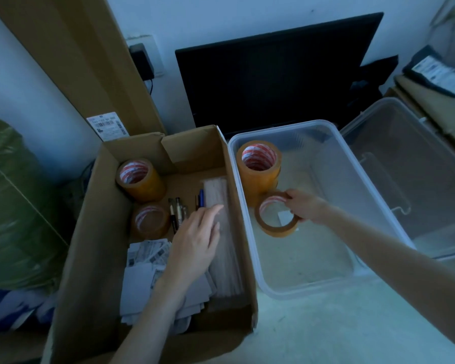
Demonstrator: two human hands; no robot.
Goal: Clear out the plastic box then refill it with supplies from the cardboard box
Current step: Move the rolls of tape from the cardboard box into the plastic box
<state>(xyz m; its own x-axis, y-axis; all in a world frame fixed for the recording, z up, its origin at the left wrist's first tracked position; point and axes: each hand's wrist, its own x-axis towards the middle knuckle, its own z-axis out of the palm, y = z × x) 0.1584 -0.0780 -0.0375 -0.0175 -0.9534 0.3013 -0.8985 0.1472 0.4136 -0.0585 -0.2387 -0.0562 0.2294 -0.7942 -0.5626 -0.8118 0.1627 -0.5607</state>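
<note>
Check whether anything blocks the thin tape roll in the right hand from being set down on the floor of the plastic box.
Nothing visible does. The right hand holds the thin tape roll inside the plastic box; the floor below and nearer the camera is bare. The stacked tape rolls stand just behind it.

Dim bluish light; white wall (247, 19); dark monitor (273, 82) leaning against it.

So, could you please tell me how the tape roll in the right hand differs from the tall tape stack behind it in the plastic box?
The thin tape roll is a single low ring; the tape stack stands several rolls high. The right hand grips the thin roll by its rim, tilted, while nothing touches the stack, which stands upright in the plastic box corner. Through the thin roll's hole the box floor shows; the stack's core shows red and white print. Both are amber-brown tape.
</note>
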